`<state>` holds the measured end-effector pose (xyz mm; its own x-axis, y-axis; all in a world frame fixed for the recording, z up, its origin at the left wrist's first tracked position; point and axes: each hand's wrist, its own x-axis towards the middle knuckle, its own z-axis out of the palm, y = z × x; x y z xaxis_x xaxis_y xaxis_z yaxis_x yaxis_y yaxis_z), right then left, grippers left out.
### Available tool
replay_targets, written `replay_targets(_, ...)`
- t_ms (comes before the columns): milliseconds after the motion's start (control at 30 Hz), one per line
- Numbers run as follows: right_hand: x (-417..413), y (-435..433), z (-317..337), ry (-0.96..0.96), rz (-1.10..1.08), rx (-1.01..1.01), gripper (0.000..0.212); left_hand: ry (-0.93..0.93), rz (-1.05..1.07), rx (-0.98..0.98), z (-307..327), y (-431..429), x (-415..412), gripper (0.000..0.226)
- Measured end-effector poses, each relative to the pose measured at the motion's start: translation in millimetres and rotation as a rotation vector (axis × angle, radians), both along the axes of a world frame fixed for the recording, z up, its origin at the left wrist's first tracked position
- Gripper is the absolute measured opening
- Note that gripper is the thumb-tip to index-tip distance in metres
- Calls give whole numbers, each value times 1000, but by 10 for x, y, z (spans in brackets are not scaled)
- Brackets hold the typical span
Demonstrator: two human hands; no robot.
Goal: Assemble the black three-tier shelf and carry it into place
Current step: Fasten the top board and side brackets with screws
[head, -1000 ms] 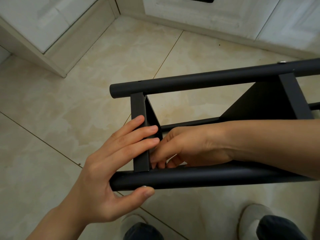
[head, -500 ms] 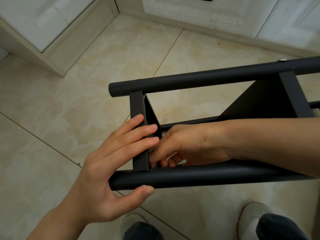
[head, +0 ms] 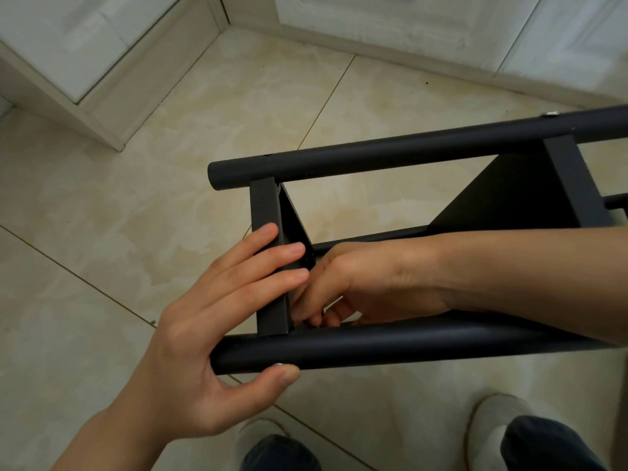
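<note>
Beige tiled floor (head: 136, 215), white cabinets (head: 85, 45) behind, pale slippers (head: 492, 423) below.

Right hand (head: 367, 283) fills the corner between near pole (head: 407, 348) and crossbar (head: 266, 212).

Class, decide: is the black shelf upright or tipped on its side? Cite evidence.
Tipped: the shelf has its near post and far post running sideways, tier panel on edge.

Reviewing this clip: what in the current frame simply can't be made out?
Head view: the fingertips of the right hand are tucked behind the crossbar and the near pole, so what they hold, if anything, is hidden.
Head view: the shelf runs off the right edge, so its tiers cannot be counted.
Head view: the silver fastener at the thumb of the left hand is too small to identify.
</note>
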<state>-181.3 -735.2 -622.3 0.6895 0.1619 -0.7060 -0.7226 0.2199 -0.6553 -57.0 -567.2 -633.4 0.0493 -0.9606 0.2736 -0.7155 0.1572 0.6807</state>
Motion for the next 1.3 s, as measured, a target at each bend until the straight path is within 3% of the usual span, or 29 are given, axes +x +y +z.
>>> replay_targets(133,-6,6,9,-20,10,-6,44,-1,-6,-14,-11,2,8,53)
replay_targets(433,32,24,22,-24,1,-110,24,-4,0,-7,-14,3,10,54)
replay_targets(867,14,10,18,-44,1,-47,36,-17,6,-4,12,-6,-1,56)
replay_targets(1033,13,25,28,-13,10,-51,16,-24,6,-4,15,-6,-2,57)
replay_targets(1300,-1,12,-20,-78,5,-20,40,-23,4,-5,15,-11,-1,57)
